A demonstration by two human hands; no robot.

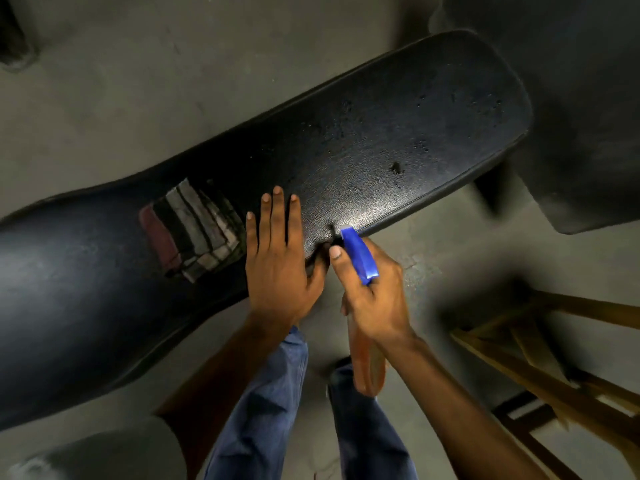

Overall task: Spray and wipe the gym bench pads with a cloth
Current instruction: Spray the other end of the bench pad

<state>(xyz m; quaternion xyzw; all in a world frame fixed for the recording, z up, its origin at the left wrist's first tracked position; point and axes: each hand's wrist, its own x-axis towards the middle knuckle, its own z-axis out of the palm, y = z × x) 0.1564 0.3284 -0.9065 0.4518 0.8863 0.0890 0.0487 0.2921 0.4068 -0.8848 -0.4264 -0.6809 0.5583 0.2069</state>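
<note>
A long black bench pad (381, 133) runs from lower left to upper right, speckled with droplets toward its far end. A folded striped cloth (195, 226) lies on the pad, just left of my left hand (277, 258). That hand rests flat on the pad's near edge, fingers apart, holding nothing. My right hand (374, 292) grips a spray bottle (358, 254) with a blue head and an orange body, nozzle at the pad's near edge, index finger on the trigger side.
The floor (138, 81) is grey concrete. A wooden frame (554, 358) stands at lower right, close to my right forearm. Dark bulky shapes (588, 116) sit at upper right beyond the pad's end. My legs in blue jeans (263, 410) are below the hands.
</note>
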